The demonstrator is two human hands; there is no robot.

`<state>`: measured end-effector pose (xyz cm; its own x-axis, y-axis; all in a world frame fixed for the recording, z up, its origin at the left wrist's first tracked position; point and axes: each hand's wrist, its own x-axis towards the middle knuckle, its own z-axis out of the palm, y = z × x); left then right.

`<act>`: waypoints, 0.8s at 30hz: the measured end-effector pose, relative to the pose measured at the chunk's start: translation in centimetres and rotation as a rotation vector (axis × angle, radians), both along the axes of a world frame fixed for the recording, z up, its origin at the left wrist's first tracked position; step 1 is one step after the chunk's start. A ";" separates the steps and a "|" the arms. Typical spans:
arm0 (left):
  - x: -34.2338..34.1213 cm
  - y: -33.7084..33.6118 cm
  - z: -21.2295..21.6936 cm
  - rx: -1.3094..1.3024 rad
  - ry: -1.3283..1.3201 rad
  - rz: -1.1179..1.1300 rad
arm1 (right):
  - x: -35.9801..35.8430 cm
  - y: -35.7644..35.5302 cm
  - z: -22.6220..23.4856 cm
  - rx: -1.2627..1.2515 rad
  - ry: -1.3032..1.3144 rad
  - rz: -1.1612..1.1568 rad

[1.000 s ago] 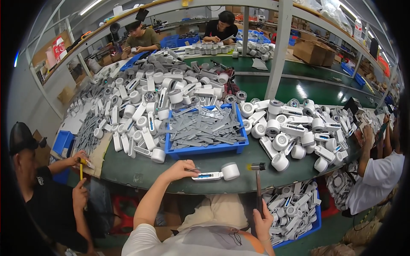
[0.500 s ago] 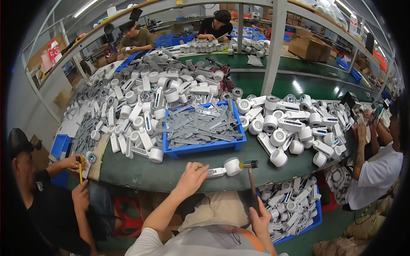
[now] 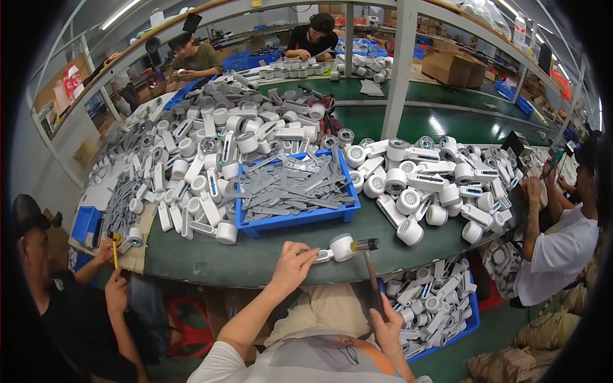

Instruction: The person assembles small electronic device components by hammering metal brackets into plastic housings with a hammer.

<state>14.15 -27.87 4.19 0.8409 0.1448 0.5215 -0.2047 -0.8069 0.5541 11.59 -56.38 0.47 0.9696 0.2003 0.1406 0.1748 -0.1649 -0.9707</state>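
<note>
On the green table edge in front of me, my left hand [image 3: 294, 265] grips the narrow handle of a white handheld fan [image 3: 341, 247], its round head turned to the right. My right hand [image 3: 386, 327] is wrapped around the dark handle of a mallet [image 3: 374, 284]. The mallet's yellow and black head is right beside the fan's round head; whether they touch I cannot tell. Beyond my hands stands a blue tray [image 3: 297, 221] filled with flat grey strips [image 3: 290, 188].
White fans lie heaped left [image 3: 211, 169] and right [image 3: 440, 182] of the tray. A blue crate [image 3: 474, 313] of fans stands low at my right. One co-worker [image 3: 70, 287] with a yellow-handled hammer sits left, another [image 3: 562, 236] right. A metal post [image 3: 399, 76] rises behind.
My left hand has slid slightly further along the fan's handle, covering more of it. The mallet stays beside the fan's head. The whole view has shifted a little.
</note>
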 end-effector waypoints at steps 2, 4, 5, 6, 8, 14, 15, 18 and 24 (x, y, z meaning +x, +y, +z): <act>-0.1 0.1 0.0 -0.002 0.023 -0.015 | 0.1 -0.1 0.3 -0.025 -0.014 0.015; 0.0 0.3 -0.4 0.012 0.007 -0.016 | 0.4 0.0 0.7 -0.049 -0.029 0.033; 0.0 0.3 -0.4 0.011 0.007 -0.017 | 0.5 0.1 1.0 -0.079 -0.090 0.052; 0.1 0.4 -0.4 0.040 -0.001 -0.003 | 0.7 0.3 1.3 -0.108 -0.151 0.071; 0.2 0.5 -0.3 0.069 -0.009 0.009 | 0.8 0.4 2.4 -0.214 -0.156 0.098; 0.4 0.9 -1.2 -0.217 0.088 0.028 | 2.2 1.0 4.7 -0.458 -0.356 0.143; 0.3 0.6 -0.7 -0.268 0.127 0.040 | 2.3 1.0 5.0 -0.493 -0.425 0.131; 0.4 0.5 -0.7 -0.321 0.148 0.043 | 2.1 1.2 5.1 -0.464 -0.465 0.094; 0.6 0.7 -1.3 -0.300 0.115 0.033 | 2.8 1.4 6.6 -0.588 -0.497 0.126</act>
